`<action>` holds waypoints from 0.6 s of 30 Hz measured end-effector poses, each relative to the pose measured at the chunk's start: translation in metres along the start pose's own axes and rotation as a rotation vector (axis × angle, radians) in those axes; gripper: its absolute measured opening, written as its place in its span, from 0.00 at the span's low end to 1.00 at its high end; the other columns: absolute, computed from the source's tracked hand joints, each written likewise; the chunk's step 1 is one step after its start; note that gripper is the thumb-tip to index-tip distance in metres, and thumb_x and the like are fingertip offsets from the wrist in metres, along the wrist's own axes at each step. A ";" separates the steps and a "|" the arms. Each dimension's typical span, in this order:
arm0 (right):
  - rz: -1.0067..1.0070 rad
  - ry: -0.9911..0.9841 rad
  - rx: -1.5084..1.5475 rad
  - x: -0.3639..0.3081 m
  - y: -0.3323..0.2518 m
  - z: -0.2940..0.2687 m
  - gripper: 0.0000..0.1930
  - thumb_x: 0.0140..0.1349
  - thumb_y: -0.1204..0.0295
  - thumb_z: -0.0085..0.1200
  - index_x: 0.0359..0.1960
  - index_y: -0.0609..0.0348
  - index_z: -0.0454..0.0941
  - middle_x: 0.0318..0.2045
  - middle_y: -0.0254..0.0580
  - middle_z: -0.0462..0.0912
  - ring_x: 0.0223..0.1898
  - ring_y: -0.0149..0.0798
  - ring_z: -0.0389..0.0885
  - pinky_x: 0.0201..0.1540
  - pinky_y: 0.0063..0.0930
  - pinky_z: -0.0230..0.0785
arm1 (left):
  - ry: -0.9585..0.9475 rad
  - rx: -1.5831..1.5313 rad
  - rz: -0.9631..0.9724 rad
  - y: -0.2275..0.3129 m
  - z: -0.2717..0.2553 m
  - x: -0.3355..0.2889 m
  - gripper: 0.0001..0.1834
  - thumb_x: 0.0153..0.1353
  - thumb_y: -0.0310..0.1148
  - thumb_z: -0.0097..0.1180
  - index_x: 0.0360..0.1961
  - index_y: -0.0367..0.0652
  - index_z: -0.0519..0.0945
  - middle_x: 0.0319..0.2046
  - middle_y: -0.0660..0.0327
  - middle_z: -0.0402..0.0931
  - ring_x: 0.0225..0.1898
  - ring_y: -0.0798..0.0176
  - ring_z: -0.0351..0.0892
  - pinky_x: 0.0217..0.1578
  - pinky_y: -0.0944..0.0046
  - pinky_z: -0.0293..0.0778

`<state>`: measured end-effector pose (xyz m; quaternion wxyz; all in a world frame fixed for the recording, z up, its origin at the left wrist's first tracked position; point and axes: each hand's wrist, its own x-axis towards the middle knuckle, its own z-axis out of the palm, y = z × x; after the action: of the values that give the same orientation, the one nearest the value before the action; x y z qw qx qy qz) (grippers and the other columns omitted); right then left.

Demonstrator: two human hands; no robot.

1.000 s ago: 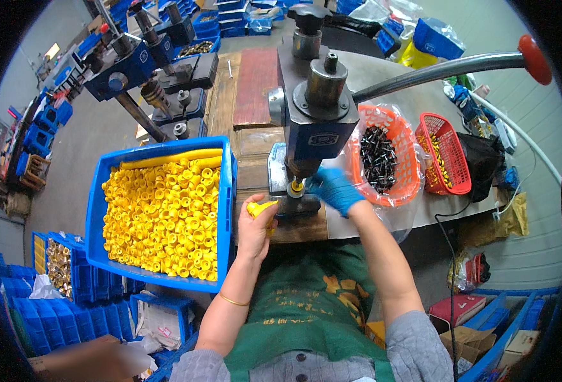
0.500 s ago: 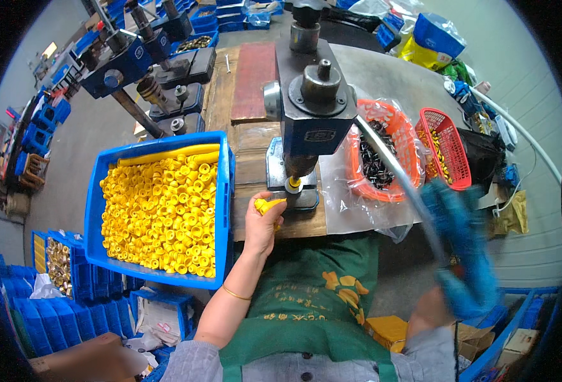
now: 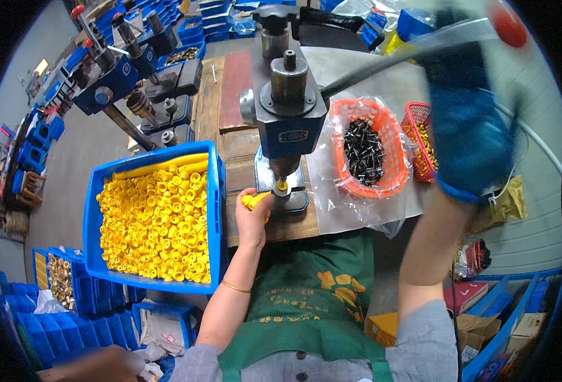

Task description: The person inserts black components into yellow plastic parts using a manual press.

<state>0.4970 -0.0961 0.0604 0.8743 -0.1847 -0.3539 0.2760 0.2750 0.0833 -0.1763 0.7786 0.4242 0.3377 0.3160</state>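
My left hand (image 3: 253, 219), bare, is closed around yellow plastic caps (image 3: 253, 201) at the front of a bench-mounted hand press (image 3: 288, 127). How many caps lie in the fingers is hidden. Under the ram, another small yellow piece (image 3: 282, 185) sits in a pale round holder, right beside my fingertips. My right hand (image 3: 470, 127), in a teal work glove, is raised at the press lever (image 3: 408, 56), which slants up to a red ball knob (image 3: 509, 24). The lever crosses in front of the glove. Blur hides whether the gloved fingers grip it.
A blue crate (image 3: 217, 210) full of yellow caps stands left of the press. To its right are an orange basket (image 3: 383, 188) with black parts and a red basket (image 3: 414, 111) with yellow parts. More presses (image 3: 106, 95) stand at the back left.
The lever has swung from low at the right up to a raised slant, and my gloved right hand has risen with it. My left hand stays by the holder with the yellow caps.
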 end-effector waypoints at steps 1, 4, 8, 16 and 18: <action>-0.135 -0.041 -0.724 0.002 0.039 0.009 0.19 0.59 0.68 0.37 0.51 0.65 0.63 0.48 0.53 0.69 0.49 0.47 0.68 0.56 0.36 0.53 | 0.022 0.020 0.003 -0.001 0.001 0.001 0.20 0.48 0.23 0.57 0.41 0.44 0.64 0.27 0.65 0.68 0.23 0.74 0.66 0.20 0.76 0.63; 0.524 -0.155 -1.649 -0.039 0.142 -0.015 0.12 0.55 0.75 0.45 0.42 0.61 0.70 0.36 0.52 0.74 0.37 0.46 0.73 0.42 0.33 0.66 | 0.062 0.042 0.014 -0.001 0.002 0.005 0.21 0.47 0.23 0.58 0.41 0.44 0.64 0.27 0.65 0.68 0.22 0.75 0.66 0.19 0.76 0.62; 0.487 -0.371 -1.504 -0.106 0.230 -0.085 0.16 0.50 0.70 0.53 0.41 0.60 0.69 0.36 0.58 0.73 0.37 0.56 0.72 0.38 0.39 0.67 | 0.072 0.071 0.036 -0.003 0.008 0.007 0.21 0.46 0.23 0.59 0.40 0.43 0.64 0.26 0.65 0.68 0.21 0.75 0.65 0.21 0.78 0.63; 0.293 -0.248 -1.559 -0.113 0.240 -0.093 0.12 0.51 0.72 0.51 0.37 0.62 0.70 0.32 0.56 0.74 0.33 0.57 0.72 0.35 0.39 0.67 | 0.101 0.220 0.217 -0.008 0.011 0.026 0.21 0.45 0.23 0.60 0.40 0.42 0.65 0.28 0.65 0.69 0.30 0.73 0.69 0.32 0.75 0.66; 0.104 -0.290 -1.629 -0.104 0.222 -0.083 0.13 0.50 0.72 0.53 0.37 0.63 0.70 0.31 0.54 0.75 0.34 0.54 0.73 0.35 0.37 0.68 | 0.052 0.326 0.275 -0.009 0.013 0.027 0.21 0.45 0.23 0.60 0.40 0.43 0.65 0.29 0.66 0.69 0.30 0.74 0.68 0.31 0.75 0.66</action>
<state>0.4166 0.0024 -0.1650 0.3985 -0.7390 -0.5432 -0.0057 0.3023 0.0944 -0.1860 0.6402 0.5783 0.3433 0.3714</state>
